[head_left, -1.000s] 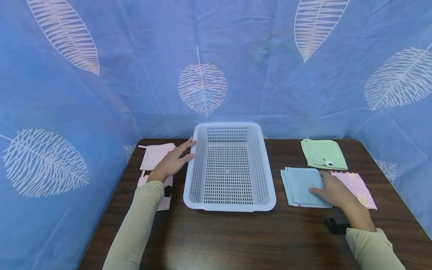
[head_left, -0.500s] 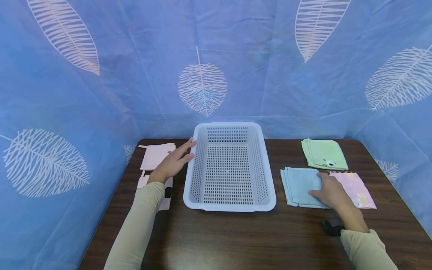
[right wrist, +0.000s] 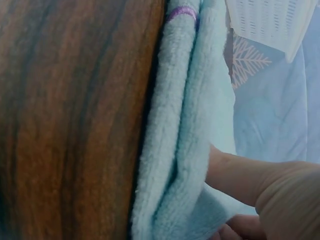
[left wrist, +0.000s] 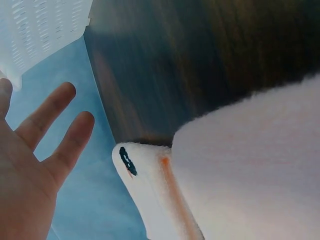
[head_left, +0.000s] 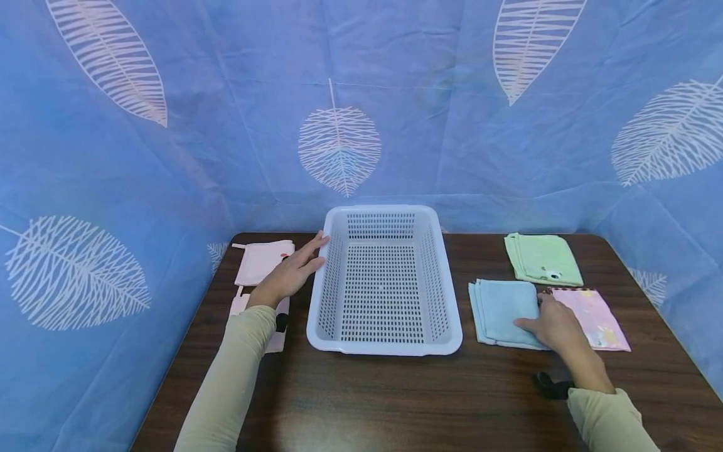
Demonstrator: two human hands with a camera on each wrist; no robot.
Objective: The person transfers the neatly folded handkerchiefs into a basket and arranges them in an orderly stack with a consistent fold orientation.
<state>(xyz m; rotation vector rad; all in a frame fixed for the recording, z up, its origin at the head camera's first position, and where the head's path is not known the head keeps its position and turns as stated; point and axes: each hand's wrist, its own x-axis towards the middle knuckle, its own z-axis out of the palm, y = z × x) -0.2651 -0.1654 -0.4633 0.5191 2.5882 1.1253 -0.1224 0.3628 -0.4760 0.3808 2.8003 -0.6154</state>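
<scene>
From the right wrist, I'm seeing what the head view is hiding: thick stacked folds on the blue cloth [head_left: 503, 311], with a purple band [right wrist: 183, 12] crossing one. The left wrist view is showing a dark stitched mark [left wrist: 128, 160] up close on a pale cloth; which one, I can't tell. The head view is taking in the whole table [head_left: 395, 402]: the basket [head_left: 384, 348] is sitting mid-table, the blue cloth is lying to its right, the green cloth [head_left: 545, 256] beyond, the patterned cloth [head_left: 601, 320] farther right. Far [head_left: 257, 263] and near [head_left: 277, 342] pale cloths are lying left.

The left arm is stretching in from the near left, its hand [head_left: 289, 270] resting unclenched, straight fingers touching the basket's left rim. The right forearm is slanting in from the near right, its hand [head_left: 556, 323] pinching the blue cloth's right side, thumb on top.
</scene>
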